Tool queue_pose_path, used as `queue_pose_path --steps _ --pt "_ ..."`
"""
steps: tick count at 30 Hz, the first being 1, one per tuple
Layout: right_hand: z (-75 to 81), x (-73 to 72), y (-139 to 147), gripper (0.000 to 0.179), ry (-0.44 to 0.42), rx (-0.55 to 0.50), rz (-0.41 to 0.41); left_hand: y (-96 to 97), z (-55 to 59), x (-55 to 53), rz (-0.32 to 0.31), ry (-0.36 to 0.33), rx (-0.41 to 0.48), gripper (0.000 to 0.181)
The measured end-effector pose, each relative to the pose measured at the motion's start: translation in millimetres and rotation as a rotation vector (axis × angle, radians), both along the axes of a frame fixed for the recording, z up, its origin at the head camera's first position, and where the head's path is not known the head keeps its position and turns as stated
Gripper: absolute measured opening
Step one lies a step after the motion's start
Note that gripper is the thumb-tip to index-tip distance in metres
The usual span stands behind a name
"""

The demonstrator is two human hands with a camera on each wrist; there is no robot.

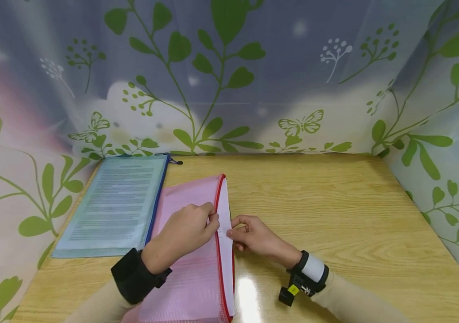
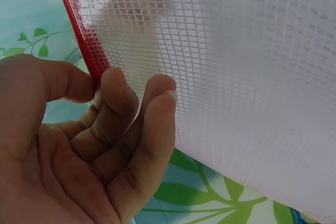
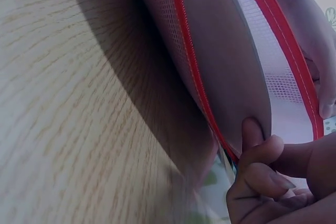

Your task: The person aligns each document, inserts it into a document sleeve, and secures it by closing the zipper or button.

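A pink mesh zip pouch (image 1: 190, 282) with red zipper edging lies in front of me, its mouth on the right side parted. White paper (image 1: 224, 197) shows inside that opening. My left hand (image 1: 189, 226) pinches the upper red edge (image 2: 79, 30) between thumb and forefinger, holding it up off the paper. At the opening, my right hand (image 1: 255, 237) pinches the edge of the paper, thumb on one face and a fingertip on the other, as the right wrist view shows. In that view the lower red zipper edge (image 3: 191, 61) runs beneath the paper.
On the left of the wooden table (image 1: 334, 202) lies a blue zip pouch (image 1: 112, 202) holding a printed sheet, its zipper pull (image 1: 177, 162) at the top corner. The pink pouch lies beside it. Curtains with green leaves (image 1: 229, 76) enclose the table's back and sides.
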State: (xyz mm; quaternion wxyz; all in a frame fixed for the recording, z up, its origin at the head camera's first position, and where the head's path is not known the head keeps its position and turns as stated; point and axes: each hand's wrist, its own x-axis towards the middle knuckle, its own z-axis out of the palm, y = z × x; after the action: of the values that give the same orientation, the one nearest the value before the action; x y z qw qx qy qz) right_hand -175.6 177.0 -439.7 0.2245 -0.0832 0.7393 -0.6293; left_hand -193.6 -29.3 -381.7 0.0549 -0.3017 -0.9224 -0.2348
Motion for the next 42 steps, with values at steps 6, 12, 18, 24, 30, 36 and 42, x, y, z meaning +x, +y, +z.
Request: queue_pose_path --steps 6,12,18,24,30,36,42 --pt "-1.1 0.6 -2.3 0.018 0.003 0.012 0.005 2.5 0.7 0.7 -0.011 0.002 0.004 0.02" --pt "-3.3 0.4 -3.6 0.016 -0.005 -0.003 0.011 5.0 1.0 1.5 -0.011 0.006 0.003 0.021" --pt "-4.4 0.0 -5.0 0.017 -0.007 0.002 0.017 4.8 1.2 2.5 -0.011 0.008 0.006 0.021" --pt "-3.3 0.3 -7.4 0.016 0.019 0.026 0.012 4.1 1.4 1.7 -0.016 0.018 -0.002 0.021" --pt "-1.1 1.3 -10.9 0.015 0.027 0.016 0.02 4.0 2.6 2.3 -0.022 0.018 0.001 0.021" --pt "-0.8 1.2 -13.9 0.015 0.042 0.026 0.029 6.0 2.2 3.5 -0.02 0.025 0.014 0.024" --pt "-0.2 0.6 -16.0 0.016 0.036 0.037 0.025 5.8 1.3 3.5 -0.017 0.03 0.012 0.026"
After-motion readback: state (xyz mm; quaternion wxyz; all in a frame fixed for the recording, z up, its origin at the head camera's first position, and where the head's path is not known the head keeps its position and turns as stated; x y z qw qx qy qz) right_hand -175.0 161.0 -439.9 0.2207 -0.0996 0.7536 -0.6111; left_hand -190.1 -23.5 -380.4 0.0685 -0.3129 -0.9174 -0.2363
